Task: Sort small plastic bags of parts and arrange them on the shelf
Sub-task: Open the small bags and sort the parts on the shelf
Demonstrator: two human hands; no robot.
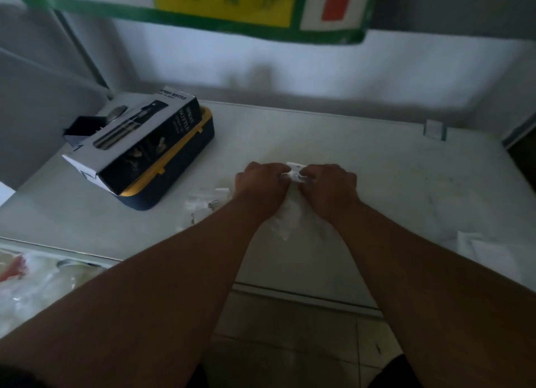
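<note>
small plastic bags [290, 213] lie bunched on the white shelf [377, 170], near its middle, under and between our wrists. our left hand [262, 184] and right hand [329, 186] sit knuckles up, side by side, both pinched tight on the top edge of one clear bag [295, 171]. more loose bags [207, 202] lie just left of our left wrist. far left, a spray bottle box [139, 144] rests tilted on a navy and yellow case [185, 161]. some flat white packets [481, 248] lie near the right edge.
</note>
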